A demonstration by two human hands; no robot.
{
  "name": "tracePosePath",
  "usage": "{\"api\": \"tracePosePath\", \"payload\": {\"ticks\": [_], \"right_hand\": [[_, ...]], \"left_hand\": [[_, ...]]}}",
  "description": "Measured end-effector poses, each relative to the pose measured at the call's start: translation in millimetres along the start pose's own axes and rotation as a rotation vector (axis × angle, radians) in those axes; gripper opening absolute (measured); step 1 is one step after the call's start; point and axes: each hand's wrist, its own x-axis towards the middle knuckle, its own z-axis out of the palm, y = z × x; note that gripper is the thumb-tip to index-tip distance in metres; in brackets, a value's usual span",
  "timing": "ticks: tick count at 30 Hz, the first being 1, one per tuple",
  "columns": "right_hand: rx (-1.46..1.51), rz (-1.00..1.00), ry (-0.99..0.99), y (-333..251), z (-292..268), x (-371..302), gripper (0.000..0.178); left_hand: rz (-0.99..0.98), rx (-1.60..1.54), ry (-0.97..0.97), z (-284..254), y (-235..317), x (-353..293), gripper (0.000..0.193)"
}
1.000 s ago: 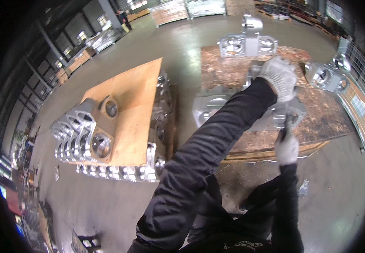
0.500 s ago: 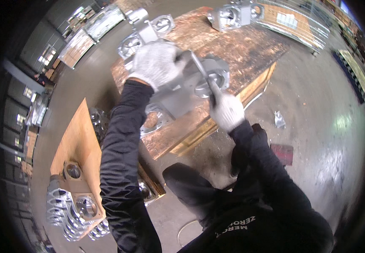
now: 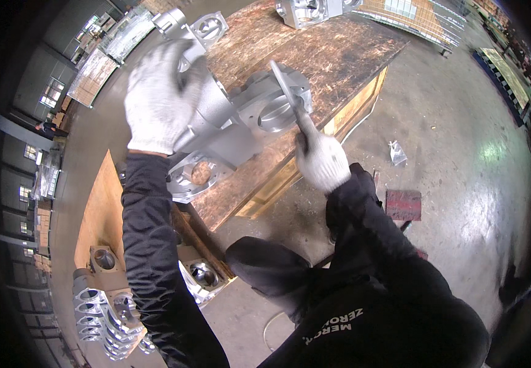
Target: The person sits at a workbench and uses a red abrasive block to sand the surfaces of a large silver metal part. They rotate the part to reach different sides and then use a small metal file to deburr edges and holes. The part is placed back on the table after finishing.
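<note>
On the wooden bench stands a grey metal casting (image 3: 213,113) with round bores and flanges. My right hand (image 3: 325,162), in a white knit glove, is closed round the handle of a file (image 3: 285,86). The file's long grey blade points up and away across the casting's right-hand bore. My left hand (image 3: 161,101), gloved too, is at the casting's left side, its fingers stretched out and blurred by motion. It holds nothing that I can see; whether it touches the casting, I cannot tell.
Another casting (image 3: 305,13) stands at the bench's (image 3: 339,55) far edge. Lower left, several castings (image 3: 97,313) are stacked beside a plywood panel (image 3: 103,211). A red block (image 3: 403,205) and a crumpled clear bag (image 3: 397,153) lie on the floor. Wire-mesh crates (image 3: 415,18) stand behind.
My left hand has moved left from the top of the casting, uncovering its middle. My right hand and the file have shifted slightly left in view. The whole view has shifted a little.
</note>
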Motion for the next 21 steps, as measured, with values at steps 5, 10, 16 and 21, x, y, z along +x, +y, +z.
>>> {"api": "tracePosePath", "payload": {"ticks": [5, 10, 16, 21], "right_hand": [[0.136, -0.051, 0.138, 8, 12, 45, 0.042], [0.083, -0.002, -0.034, 7, -7, 0, 0.054], [0.109, -0.087, 0.097, 13, 2, 29, 0.045], [0.221, 0.108, -0.077, 22, -13, 30, 0.038]], "left_hand": [[-0.364, -0.01, -0.209, 10, 0, 3, 0.047], [-0.391, -0.029, -0.184, 3, -7, -6, 0.045], [-0.328, -0.066, -0.195, 5, -18, -9, 0.043], [-0.346, -0.019, -0.205, 15, -19, -8, 0.041]]}}
